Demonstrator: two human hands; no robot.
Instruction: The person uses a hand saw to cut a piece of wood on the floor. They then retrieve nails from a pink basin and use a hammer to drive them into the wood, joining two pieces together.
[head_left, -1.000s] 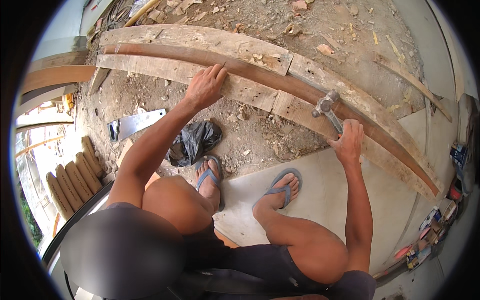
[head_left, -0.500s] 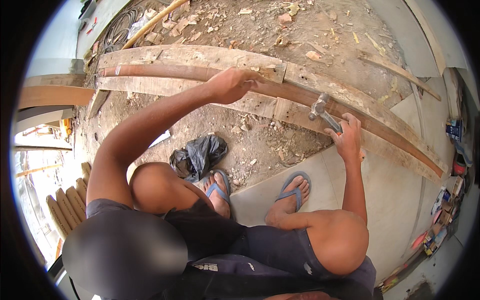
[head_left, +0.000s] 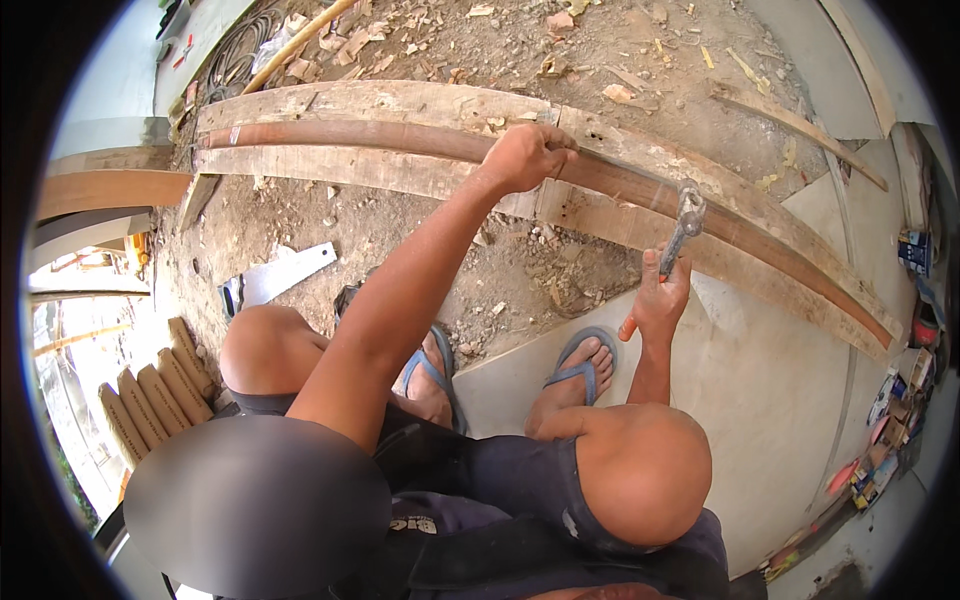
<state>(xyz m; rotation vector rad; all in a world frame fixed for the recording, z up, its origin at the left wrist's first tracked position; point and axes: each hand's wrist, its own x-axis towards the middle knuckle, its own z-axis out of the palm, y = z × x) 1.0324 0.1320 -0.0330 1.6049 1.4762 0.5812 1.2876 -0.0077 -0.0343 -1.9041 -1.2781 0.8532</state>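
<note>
My right hand (head_left: 661,297) is wrapped round a claw hammer (head_left: 686,225) with a grey metal head and orange on its handle. The hammer head is over the reddish-brown wooden strip (head_left: 640,190), which lies lengthwise between pale, worn planks (head_left: 400,100). My left hand (head_left: 529,158) is closed above the strip, beside a joint in the planks. From this fist a thin grey rod (head_left: 628,168) runs right toward the hammer head; its gripped end is hidden by my fingers.
A handsaw (head_left: 285,275) lies on the dirt at left, near my knee. Wood scraps (head_left: 350,45) litter the ground beyond the planks. A loose batten (head_left: 790,135) lies far right. Pale tiles (head_left: 760,370) cover the floor near my right foot, and stacked brown packs (head_left: 165,390) stand at left.
My left hand has moved right along the strip, and the thin rod now shows beside it. The hammer has shifted slightly right, with my right hand lower. The handsaw has come into fuller view.
</note>
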